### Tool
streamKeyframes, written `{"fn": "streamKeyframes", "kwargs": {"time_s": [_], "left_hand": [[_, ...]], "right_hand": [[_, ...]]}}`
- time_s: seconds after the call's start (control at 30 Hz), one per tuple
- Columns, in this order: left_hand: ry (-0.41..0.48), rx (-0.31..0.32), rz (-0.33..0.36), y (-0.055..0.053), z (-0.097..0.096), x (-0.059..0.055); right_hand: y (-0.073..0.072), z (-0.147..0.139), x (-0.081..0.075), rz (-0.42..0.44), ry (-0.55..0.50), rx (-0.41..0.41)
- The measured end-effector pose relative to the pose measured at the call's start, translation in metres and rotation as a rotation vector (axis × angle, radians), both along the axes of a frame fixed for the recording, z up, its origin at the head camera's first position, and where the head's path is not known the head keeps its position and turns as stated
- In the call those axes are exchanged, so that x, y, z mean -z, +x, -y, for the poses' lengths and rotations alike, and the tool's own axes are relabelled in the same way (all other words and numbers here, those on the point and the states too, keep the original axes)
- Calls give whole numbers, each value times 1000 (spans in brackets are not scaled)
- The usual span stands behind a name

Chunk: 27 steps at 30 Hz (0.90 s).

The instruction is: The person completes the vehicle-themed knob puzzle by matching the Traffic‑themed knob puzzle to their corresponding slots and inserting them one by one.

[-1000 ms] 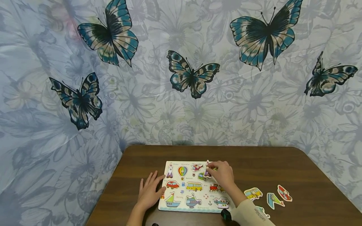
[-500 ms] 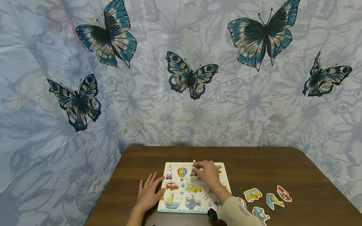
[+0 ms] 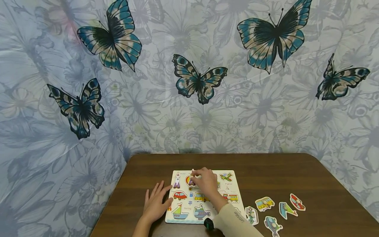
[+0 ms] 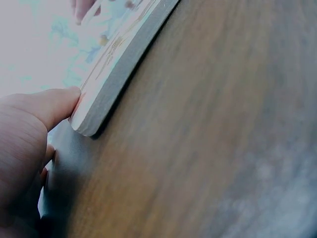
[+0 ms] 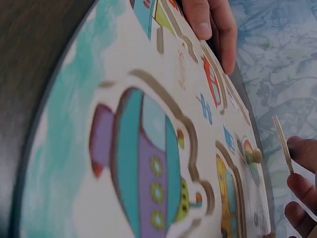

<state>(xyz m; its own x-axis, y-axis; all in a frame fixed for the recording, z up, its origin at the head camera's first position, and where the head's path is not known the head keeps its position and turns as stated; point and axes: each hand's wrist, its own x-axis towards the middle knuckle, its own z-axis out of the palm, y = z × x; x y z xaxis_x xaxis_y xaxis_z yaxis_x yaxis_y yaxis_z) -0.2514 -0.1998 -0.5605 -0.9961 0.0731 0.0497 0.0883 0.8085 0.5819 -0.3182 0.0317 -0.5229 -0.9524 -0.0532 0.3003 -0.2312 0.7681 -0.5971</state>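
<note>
A white wooden puzzle board (image 3: 190, 212) with printed vehicles lies on the table. My right hand (image 3: 205, 181) pinches a small rocket puzzle piece (image 3: 191, 180) over the board's upper part, overlapping the balloon there. Seen edge-on in the right wrist view, this piece (image 5: 282, 144) is a thin slat between thumb and fingers. To its left is the board's rocket picture (image 3: 176, 181). My left hand (image 3: 156, 200) lies spread at the board's left edge, its thumb (image 4: 62, 104) touching the corner area in the left wrist view. A wooden knob (image 5: 255, 156) stands up from the balloon.
Loose pieces lie right of the board on the brown table (image 3: 322, 184): a bus (image 3: 265, 204), a sailboat (image 3: 287, 210), a car (image 3: 297, 202), a submarine (image 3: 273, 226) and a ship (image 3: 251, 215). Behind the table hangs a butterfly-patterned cloth (image 3: 251, 125).
Carrying the rocket piece, my right hand has moved left across the board, from near the plane picture to the balloon. The ship piece is now uncovered. My left hand has stayed in place.
</note>
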Motion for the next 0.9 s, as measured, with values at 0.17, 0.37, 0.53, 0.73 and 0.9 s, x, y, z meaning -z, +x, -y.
{"fn": "streamKeyframes", "kwargs": {"time_s": [0.17,0.37,0.53,0.73,0.9], "left_hand": [[-14,-2,-4,-1,0,-1],[-15,-7,-8,-2,2,-3],[-15,-3,-5,-2,3,-3],[-24,-3,-8,0,4,0],[-19,-1,-15,0,2,0]], "right_hand": [[-1,14,1,-7,16,-17],[-5,31,4,-19,30,-33],[-8,44,7,-30,69,-42],[-9,57,12,-7,75,-20],[-11,62,18,-9,137,24]]}}
